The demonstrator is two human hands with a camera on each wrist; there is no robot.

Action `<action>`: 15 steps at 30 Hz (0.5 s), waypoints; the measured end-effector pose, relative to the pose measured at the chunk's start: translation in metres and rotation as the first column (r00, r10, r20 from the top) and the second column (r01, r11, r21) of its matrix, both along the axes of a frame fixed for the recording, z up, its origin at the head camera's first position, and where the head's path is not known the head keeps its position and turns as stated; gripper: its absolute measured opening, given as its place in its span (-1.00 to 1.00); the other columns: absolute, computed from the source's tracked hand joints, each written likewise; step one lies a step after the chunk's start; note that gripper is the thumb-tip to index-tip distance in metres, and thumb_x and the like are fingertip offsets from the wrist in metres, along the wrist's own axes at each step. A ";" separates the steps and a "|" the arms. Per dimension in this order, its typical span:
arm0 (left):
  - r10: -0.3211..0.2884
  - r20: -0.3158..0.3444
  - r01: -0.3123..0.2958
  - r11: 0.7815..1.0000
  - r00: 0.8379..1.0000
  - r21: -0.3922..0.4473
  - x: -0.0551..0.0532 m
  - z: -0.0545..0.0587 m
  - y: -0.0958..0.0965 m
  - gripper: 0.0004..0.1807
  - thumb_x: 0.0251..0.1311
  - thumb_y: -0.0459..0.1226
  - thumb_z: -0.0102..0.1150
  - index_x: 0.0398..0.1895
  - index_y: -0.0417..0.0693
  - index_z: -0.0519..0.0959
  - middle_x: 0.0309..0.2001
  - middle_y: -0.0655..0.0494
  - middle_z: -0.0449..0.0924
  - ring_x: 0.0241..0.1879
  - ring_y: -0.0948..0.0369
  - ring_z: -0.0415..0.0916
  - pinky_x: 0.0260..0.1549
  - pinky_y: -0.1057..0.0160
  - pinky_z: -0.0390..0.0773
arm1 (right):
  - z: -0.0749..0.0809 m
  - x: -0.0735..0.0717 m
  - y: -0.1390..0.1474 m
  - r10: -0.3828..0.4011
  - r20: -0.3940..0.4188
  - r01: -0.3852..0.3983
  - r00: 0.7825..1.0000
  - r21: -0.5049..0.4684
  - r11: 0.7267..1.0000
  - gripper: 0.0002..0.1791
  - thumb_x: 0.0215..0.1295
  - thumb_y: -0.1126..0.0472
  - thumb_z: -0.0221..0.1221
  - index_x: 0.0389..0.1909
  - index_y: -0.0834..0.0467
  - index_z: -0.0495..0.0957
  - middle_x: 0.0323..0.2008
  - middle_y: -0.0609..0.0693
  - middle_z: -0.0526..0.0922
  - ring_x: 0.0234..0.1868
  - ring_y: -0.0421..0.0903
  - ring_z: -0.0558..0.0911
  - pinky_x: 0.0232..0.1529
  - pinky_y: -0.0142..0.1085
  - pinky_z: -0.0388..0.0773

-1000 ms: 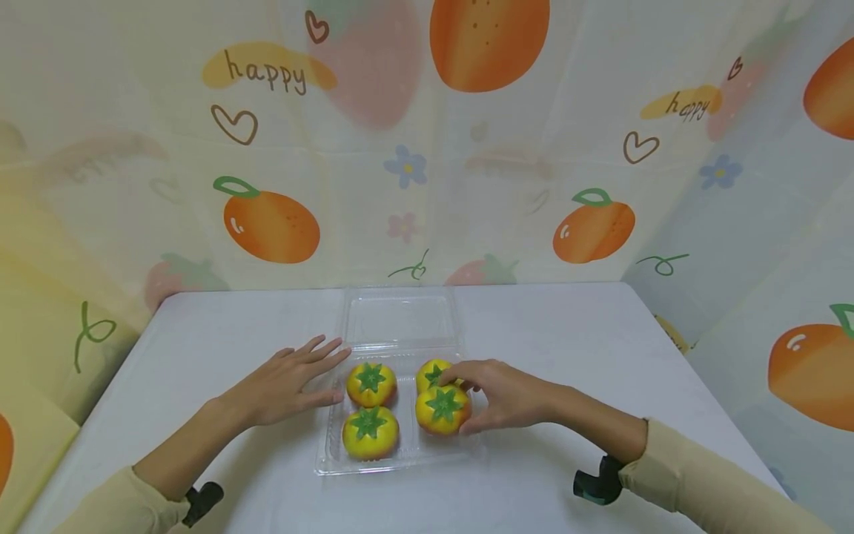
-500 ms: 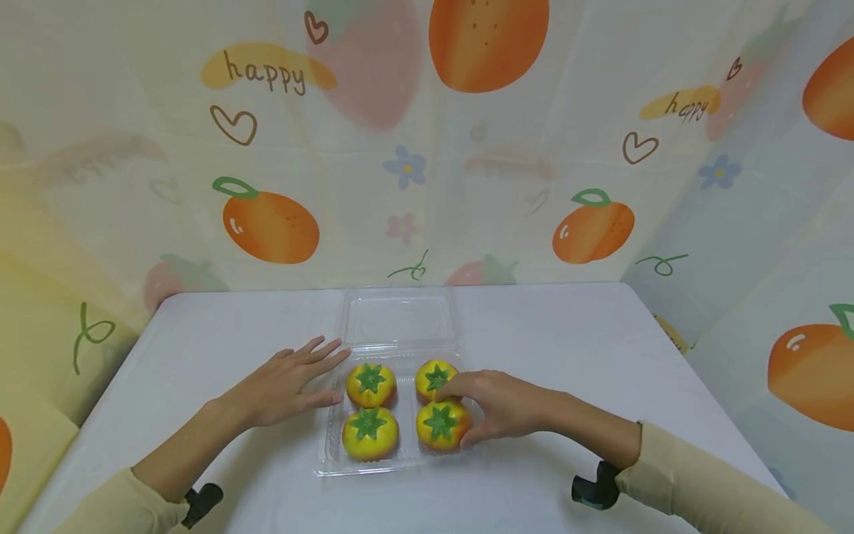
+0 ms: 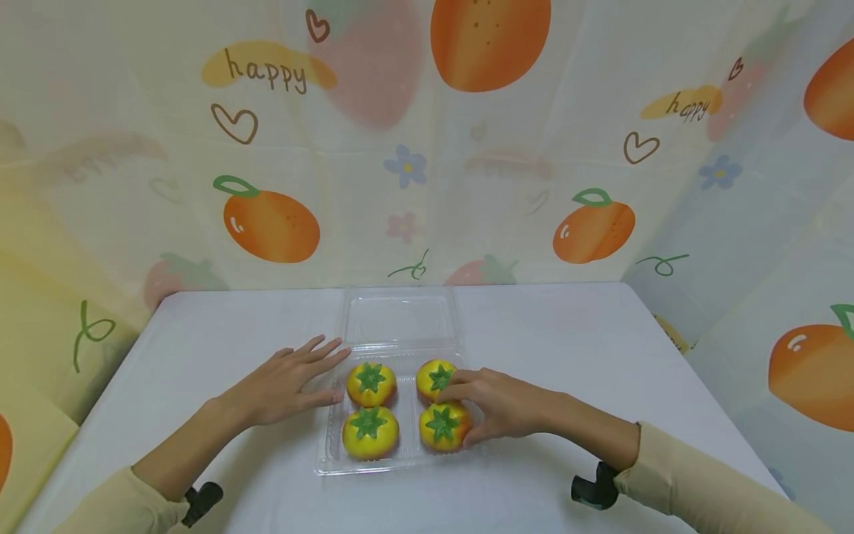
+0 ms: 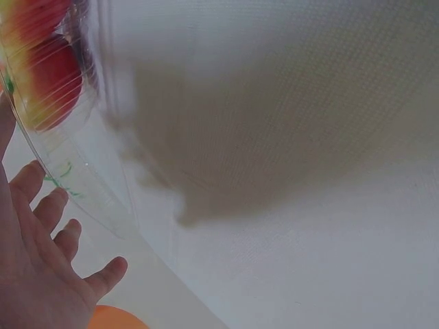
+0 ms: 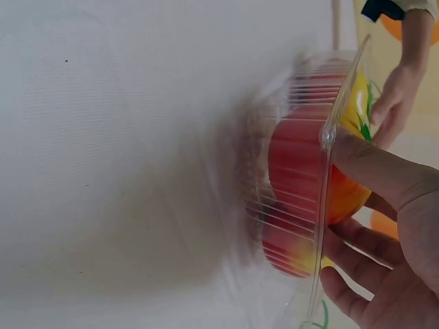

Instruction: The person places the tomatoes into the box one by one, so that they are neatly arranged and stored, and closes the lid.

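A clear plastic clamshell box (image 3: 363, 469) lies on the table, its lid (image 3: 402, 319) folded back. Inside sit several yellow persimmons with red undersides and green star-shaped tops. My right hand (image 3: 503, 404) holds the front right persimmon (image 3: 443, 424), thumb on its near right side and fingertips at its far side. In the right wrist view that persimmon (image 5: 346, 195) sits down inside the box wall. The back right persimmon (image 3: 434, 374) is partly covered by my fingers. My left hand (image 3: 293, 386), fingers spread and straight, is at the box's left rim, beside the back left persimmon (image 3: 371, 382).
The front left persimmon (image 3: 370, 436) sits in the box's near left part. A white cloth covers the table (image 3: 547, 334). Behind it hangs a fruit-printed curtain (image 3: 494, 215), which also runs along both sides.
My right hand has lowered the front right persimmon towards the near side, into the box, and still holds it. More of the back right persimmon shows. My left hand stays in place.
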State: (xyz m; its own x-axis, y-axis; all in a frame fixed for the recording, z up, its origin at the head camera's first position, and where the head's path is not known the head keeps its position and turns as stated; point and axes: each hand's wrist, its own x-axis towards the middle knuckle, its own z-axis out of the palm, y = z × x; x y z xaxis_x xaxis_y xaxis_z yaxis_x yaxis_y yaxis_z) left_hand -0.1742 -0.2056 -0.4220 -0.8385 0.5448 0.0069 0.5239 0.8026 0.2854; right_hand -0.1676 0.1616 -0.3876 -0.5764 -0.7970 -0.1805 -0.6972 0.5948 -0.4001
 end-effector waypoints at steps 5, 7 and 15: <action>0.001 -0.004 -0.001 1.000 1.000 0.000 0.000 -0.001 -0.001 -0.17 0.31 0.28 -0.03 0.53 0.07 0.23 0.52 -0.01 0.16 0.50 -0.20 0.01 0.26 -0.42 0.16 | -0.001 0.000 -0.001 0.021 -0.006 -0.021 1.000 0.002 1.000 -0.32 0.08 -0.01 0.48 0.27 -0.05 0.55 0.19 -0.12 0.54 0.18 -0.16 0.52 0.20 -0.23 0.51; 0.001 -0.003 -0.001 1.000 1.000 0.001 0.000 -0.001 -0.001 -0.17 0.31 0.28 -0.03 0.53 0.08 0.23 0.52 -0.01 0.16 0.50 -0.20 0.01 0.26 -0.42 0.16 | 0.000 0.000 -0.001 0.038 -0.015 -0.038 0.999 0.005 0.999 -0.33 0.08 0.00 0.48 0.27 -0.05 0.55 0.18 -0.13 0.54 0.17 -0.17 0.52 0.21 -0.21 0.51; 0.005 0.001 -0.005 1.000 1.000 -0.003 0.000 -0.002 -0.001 -0.17 0.31 0.30 -0.04 0.53 0.09 0.22 0.52 0.00 0.15 0.50 -0.19 0.00 0.27 -0.40 0.16 | 0.002 -0.002 -0.001 0.048 0.002 -0.048 0.999 0.013 0.999 -0.40 0.18 -0.05 0.41 0.26 -0.08 0.55 0.17 -0.18 0.55 0.16 -0.22 0.52 0.21 -0.24 0.50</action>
